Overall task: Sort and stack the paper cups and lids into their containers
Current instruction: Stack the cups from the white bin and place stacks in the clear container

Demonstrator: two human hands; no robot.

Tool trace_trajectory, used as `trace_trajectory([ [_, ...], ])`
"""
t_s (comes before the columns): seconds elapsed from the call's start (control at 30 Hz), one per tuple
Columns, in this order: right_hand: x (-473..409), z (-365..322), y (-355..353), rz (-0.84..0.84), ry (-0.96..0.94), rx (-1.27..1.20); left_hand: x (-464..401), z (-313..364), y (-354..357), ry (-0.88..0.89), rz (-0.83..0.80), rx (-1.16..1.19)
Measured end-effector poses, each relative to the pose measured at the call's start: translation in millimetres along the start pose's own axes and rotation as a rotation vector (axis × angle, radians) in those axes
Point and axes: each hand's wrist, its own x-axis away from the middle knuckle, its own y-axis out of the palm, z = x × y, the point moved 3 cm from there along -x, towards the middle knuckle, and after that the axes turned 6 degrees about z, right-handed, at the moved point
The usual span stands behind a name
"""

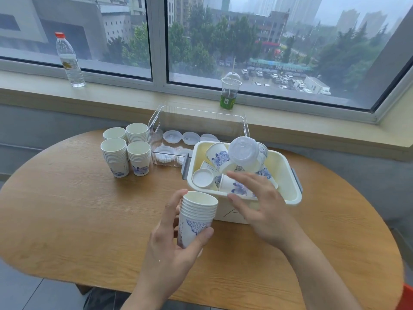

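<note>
Rain-grey window and sill behind; round wooden table (pixel 67 198) carries the work.

Left hand (pixel 169 249): fingers and thumb curled round a nested stack of paper cups (pixel 197 218), held upright just in front of the cream bin (pixel 288 175).

Right hand (pixel 257 209): fingers straight and spread, holding nothing, poised over the bin's near edge beside a loose cup lying on its side (pixel 232 185).

Done so far, judged from layout: four cup stacks (pixel 126 151) stand together at the table's left; the clear container (pixel 196 121) next to them holds lids (pixel 172 136), some stacked, some lying flat.

Remaining: the cream bin holds several jumbled cups, one capped with a translucent lid (pixel 242 151), plus a white lid (pixel 202 178) lying flat. The hand-held stack is not yet set down with the others.

Estimate: well past halfway; bin contents left to sort.

Off-task on sill: water bottle (pixel 69 61), domed drink cup (pixel 230 90).
</note>
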Motion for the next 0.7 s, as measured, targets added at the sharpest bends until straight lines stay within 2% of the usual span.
trace_trajectory([
  [0.27, -41.8, 18.4, 13.5, -0.303, -0.013, 0.228, 4.0, -2.5, 5.2, 0.0, -0.019, -0.003],
  [0.47, -42.7, 27.5, 7.9, -0.286, 0.01, 0.233, 4.4, -4.7, 5.9, -0.004, -0.031, -0.016],
  [0.7, -42.4, 32.6, 5.9, -0.377, 0.057, 0.197, 4.6, -2.4, 8.6, 0.004, -0.037, -0.034],
])
